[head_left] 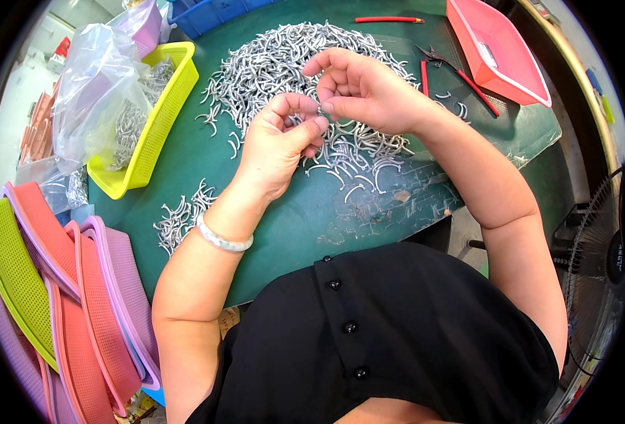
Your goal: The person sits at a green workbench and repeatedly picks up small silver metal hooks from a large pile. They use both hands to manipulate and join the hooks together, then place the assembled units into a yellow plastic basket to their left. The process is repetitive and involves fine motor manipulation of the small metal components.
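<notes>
Curved metal pieces, silver-grey and small, lie in a broad pile on the far middle of the green surface, thinning into loose ones toward the near side. The left hand and the right hand meet above this pile, their fingertips close together. The left grip is curled, thumb toward forefinger; the right grip is bent, with the thumb tip beside the left fingers. Whatever shows between them is too small to make out, so I cannot tell whether either grip is grasping a piece.

A white bracelet circles the left forearm, and a smaller heap of pieces lies just left of it. Farther left, a yellow-green basket holds more pieces, with a clear plastic bag partly over it. Stacked baskets fill the near left. On the far right are red-handled pliers, a few loose pieces near them, and a pink basket. A red stick lies beyond the pile.
</notes>
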Demonstrator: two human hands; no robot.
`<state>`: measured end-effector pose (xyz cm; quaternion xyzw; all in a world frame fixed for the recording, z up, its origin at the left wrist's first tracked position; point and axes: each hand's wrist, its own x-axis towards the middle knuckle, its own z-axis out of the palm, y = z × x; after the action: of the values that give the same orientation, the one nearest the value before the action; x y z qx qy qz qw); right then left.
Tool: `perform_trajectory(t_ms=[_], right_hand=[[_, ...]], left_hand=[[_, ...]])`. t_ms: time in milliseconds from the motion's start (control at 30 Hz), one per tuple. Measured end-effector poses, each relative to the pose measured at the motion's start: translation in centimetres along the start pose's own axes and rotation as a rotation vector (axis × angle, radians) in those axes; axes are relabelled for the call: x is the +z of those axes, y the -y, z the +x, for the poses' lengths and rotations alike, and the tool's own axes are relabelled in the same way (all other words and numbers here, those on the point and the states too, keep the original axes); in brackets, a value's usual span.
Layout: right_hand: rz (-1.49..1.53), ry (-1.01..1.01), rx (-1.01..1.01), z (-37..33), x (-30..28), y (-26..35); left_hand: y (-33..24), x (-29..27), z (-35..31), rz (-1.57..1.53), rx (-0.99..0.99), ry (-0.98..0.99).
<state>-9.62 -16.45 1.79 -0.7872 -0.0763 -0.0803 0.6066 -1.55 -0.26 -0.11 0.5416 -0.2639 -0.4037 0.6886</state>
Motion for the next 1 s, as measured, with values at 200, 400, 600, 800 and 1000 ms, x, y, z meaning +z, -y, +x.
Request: perform_trajectory(t_ms=[200, 400, 600, 800, 1000], right_hand=[[0.077, -0.056, -0.025, 0.0, 0.7, 0.2], [0.191, -0.043, -0.001, 0.1, 0.5, -0.1], [0.23, -0.042, 0.069, 0.2, 0.2, 0.1], [-0.366, 0.016, -0.096, 0.2, -0.8, -1.4], [-0.699, 0.205, -0.2, -0.1, -0.6, -1.1]], left_hand=[[0.1, 0.0, 0.0, -0.006, 0.059, 0.008], [0.3, -0.1, 0.1, 0.002, 0.09, 0.02], [0.3, -0.2, 0.1, -0.056, 0.067, 0.045], [0.2, -0.3, 0.1, -0.061, 0.084, 0.003], [0.4, -0.6, 0.2, -0.064, 0.083, 0.011]])
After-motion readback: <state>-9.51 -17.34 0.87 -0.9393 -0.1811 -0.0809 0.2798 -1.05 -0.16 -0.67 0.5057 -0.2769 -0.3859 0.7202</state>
